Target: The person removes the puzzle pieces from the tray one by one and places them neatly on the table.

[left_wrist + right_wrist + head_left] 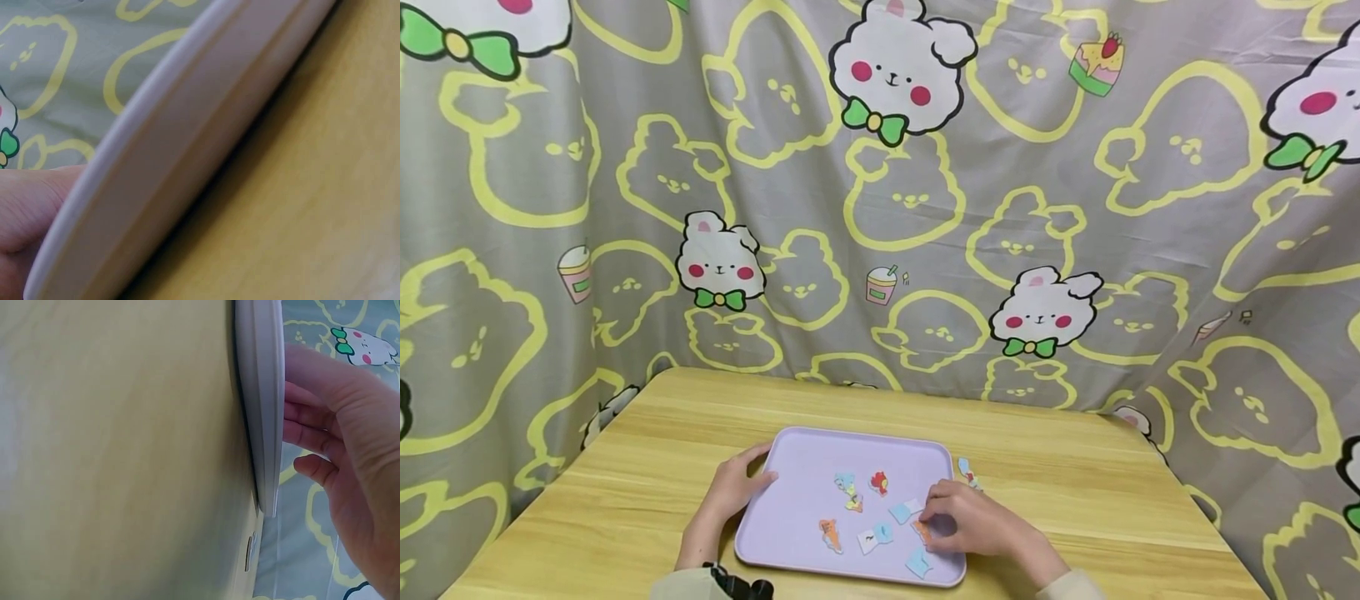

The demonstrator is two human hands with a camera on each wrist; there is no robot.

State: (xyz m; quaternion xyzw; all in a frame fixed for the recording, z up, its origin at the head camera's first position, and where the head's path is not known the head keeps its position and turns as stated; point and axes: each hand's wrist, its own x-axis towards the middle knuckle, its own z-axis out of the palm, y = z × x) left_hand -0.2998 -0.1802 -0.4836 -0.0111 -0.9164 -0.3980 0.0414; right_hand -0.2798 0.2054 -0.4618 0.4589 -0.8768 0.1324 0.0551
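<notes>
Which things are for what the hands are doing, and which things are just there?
For the job:
- lilac tray, with the left hand touching its edge
- picture pieces on it
- orange piece at the fingertips of the right hand
- probably the loose piece beside the tray

Just there:
- wooden table
- patterned curtain

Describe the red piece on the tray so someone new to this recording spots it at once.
On the wooden table sits a lilac tray. In the head view, slightly above the tray's middle, the red piece lies just right of a light-blue piece. Among the pieces on the tray, it alone is mostly red.
</notes>
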